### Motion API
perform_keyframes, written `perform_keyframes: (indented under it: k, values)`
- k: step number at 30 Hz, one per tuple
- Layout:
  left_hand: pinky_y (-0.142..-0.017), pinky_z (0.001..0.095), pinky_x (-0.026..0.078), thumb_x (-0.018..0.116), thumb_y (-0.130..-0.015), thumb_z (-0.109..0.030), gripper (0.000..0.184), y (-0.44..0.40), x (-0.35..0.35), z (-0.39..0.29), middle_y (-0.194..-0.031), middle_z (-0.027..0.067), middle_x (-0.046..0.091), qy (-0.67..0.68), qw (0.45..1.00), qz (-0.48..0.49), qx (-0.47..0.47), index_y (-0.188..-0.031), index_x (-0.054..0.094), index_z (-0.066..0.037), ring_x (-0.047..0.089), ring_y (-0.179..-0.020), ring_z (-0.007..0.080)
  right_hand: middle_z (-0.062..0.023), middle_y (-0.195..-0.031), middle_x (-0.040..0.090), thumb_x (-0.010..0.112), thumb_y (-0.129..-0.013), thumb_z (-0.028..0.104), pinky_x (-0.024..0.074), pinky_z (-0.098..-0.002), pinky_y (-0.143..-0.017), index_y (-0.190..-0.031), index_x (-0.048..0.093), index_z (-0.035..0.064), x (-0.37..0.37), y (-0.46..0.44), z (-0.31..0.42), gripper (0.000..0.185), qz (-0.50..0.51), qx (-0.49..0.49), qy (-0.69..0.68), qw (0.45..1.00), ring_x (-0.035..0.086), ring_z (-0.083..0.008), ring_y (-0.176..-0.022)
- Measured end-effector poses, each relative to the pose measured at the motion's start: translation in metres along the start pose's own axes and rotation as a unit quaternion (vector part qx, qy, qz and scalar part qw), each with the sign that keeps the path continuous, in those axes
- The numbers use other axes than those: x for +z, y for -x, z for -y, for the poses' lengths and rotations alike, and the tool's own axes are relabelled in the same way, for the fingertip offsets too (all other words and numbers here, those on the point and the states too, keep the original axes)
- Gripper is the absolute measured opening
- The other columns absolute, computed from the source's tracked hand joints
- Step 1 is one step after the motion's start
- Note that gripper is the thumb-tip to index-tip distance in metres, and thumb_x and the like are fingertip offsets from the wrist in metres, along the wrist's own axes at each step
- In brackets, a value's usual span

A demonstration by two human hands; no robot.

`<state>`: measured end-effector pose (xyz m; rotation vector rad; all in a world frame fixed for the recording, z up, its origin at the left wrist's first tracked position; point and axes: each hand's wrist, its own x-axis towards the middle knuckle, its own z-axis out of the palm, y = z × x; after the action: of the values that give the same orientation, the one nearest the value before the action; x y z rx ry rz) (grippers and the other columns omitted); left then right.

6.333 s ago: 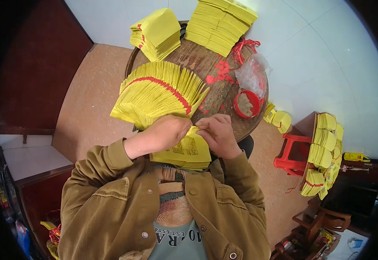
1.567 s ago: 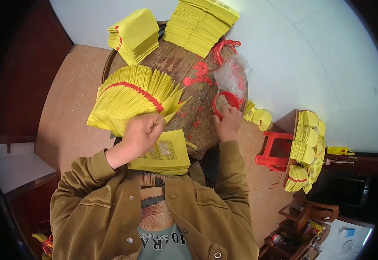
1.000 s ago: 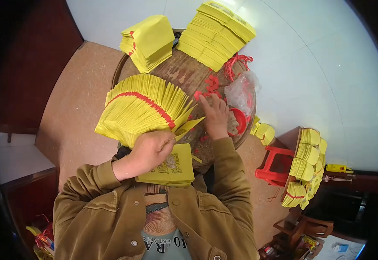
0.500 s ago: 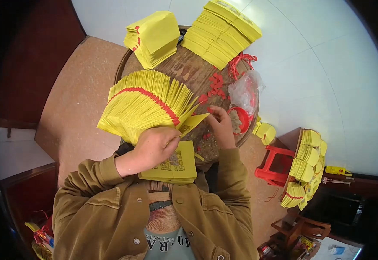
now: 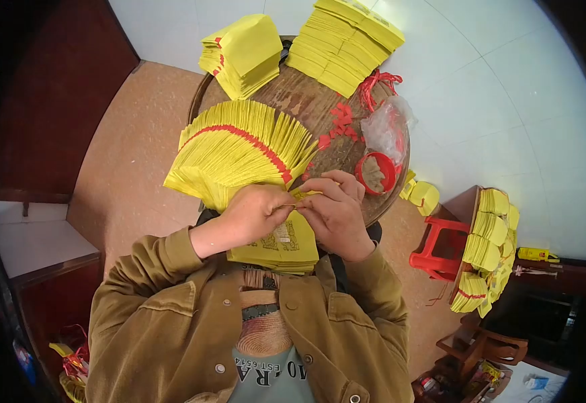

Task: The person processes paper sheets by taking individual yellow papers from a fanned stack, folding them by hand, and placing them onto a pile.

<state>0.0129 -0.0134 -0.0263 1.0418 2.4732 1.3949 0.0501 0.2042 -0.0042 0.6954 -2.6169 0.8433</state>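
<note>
A fanned stack of yellow paper sheets (image 5: 239,148) with a red band of overlapping tabs leans on the table edge beside my left hand (image 5: 256,213). The fingers of that hand are closed, pinching the edge of a yellow sheet at the fan's near end. My right hand (image 5: 335,213) meets it there, thumb and fingertips closed on the same sheet's edge. Most of the pinched sheet is hidden by both hands. Below them lies a pile of printed yellow paper (image 5: 283,250) near my lap. Small red paper pieces (image 5: 342,121) are scattered on the table beyond my right hand.
The round wooden table (image 5: 293,94) carries a yellow paper stack (image 5: 249,57), a larger stack (image 5: 347,47), red strings (image 5: 378,87), a clear plastic bag (image 5: 386,131) and a red bowl (image 5: 378,173). A red stool (image 5: 435,248) and a paper-filled box (image 5: 484,245) stand right.
My right hand has moved left and down to meet my left hand, and the raised sheet is folded down between them. The whole view has shifted slightly.
</note>
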Motion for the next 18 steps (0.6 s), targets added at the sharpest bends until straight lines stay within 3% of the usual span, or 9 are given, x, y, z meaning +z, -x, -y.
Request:
perform_keyframes:
  k: [5, 9, 15, 18]
  values:
    - [-0.062, 0.0333, 0.05, 0.075, -0.081, 0.001, 0.011, 0.001, 0.0, -0.001, -0.08, 0.0082, 0.071, -0.01, 1.0, 0.011, 0.023, -0.092, 0.073, -0.001, 0.063, -0.067, 0.0239, 0.0029, -0.114, 0.068, 0.077, -0.08, 0.015, 0.0339, -0.0404, -0.102, -0.091, 0.073, 0.0152, 0.001, -0.005, 0.004, 0.012, 0.036, 0.016, 0.022, 0.999, 0.056, -0.0212, -0.111]
    - [-0.061, 0.0325, 0.049, 0.077, -0.08, 0.002, 0.012, 0.001, -0.005, -0.004, -0.078, 0.0062, 0.07, 0.01, 0.998, 0.066, 0.0, -0.091, 0.073, -0.002, 0.061, -0.064, 0.0219, 0.001, -0.115, 0.069, 0.08, -0.078, 0.016, 0.037, -0.0355, -0.099, -0.1, 0.073, 0.0129, -0.007, -0.006, -0.011, 0.023, 0.128, 0.093, -0.092, 0.983, 0.058, -0.0213, -0.111]
    - [-0.063, 0.0376, 0.049, 0.077, -0.082, -0.006, 0.011, 0.0, -0.006, -0.004, -0.083, 0.0068, 0.072, 0.062, 0.996, 0.047, -0.044, -0.091, 0.069, -0.005, 0.064, -0.066, 0.0277, 0.0039, -0.109, 0.069, 0.076, -0.08, 0.015, 0.0319, -0.0376, -0.102, -0.11, 0.068, 0.0138, -0.011, 0.0, 0.001, 0.031, 0.046, 0.095, -0.062, 0.992, 0.059, -0.0178, -0.108]
    - [-0.062, 0.0322, 0.048, 0.075, -0.083, 0.001, 0.016, 0.0, -0.003, -0.004, -0.08, 0.0038, 0.071, 0.084, 0.995, 0.024, -0.048, -0.095, 0.068, -0.005, 0.061, -0.063, 0.0204, 0.0034, -0.108, 0.07, 0.075, -0.081, 0.014, 0.0314, -0.0378, -0.103, -0.116, 0.065, 0.0126, 0.021, 0.014, -0.003, 0.037, 0.022, 0.144, -0.173, 0.974, 0.06, -0.0177, -0.109]
